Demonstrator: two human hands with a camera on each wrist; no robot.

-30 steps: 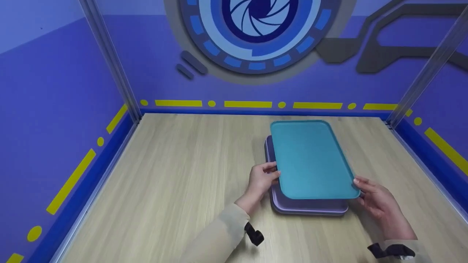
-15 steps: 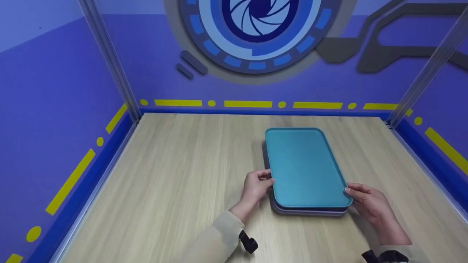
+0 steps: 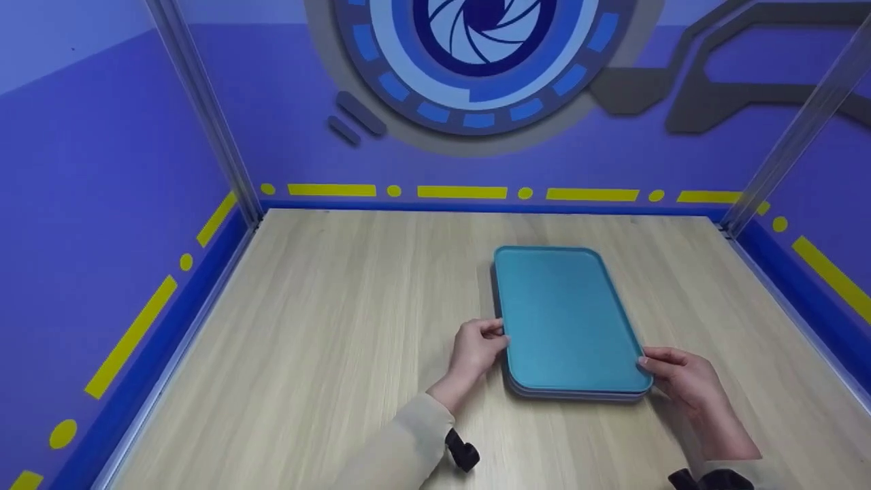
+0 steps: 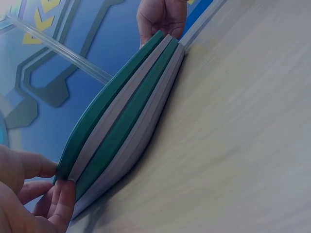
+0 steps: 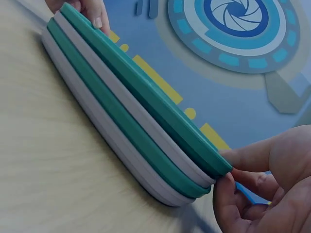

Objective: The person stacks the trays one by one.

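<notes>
A teal rectangular tray (image 3: 568,320) lies on top of a stack at the right half of the table. Under it the wrist views show a pale purple tray (image 5: 141,114), another teal tray (image 4: 127,128) and a bottom purple tray (image 5: 116,145), rims closely nested. My left hand (image 3: 475,350) pinches the top tray's left edge, thumb above and fingers below. At the near right corner my right hand (image 3: 687,381) pinches the same tray between thumb and fingers. The stack's near edges line up closely in the head view.
The stack rests on a light wood-grain table (image 3: 340,340). Blue-purple printed panels (image 3: 422,163) stand behind and at both sides, with metal posts (image 3: 204,109) at the back corners. Each wrist wears a black strap (image 3: 463,450).
The top teal tray has come down and toward me, first lying askew above the purple tray, now settled over the stack. Both hands moved with it and keep their grip.
</notes>
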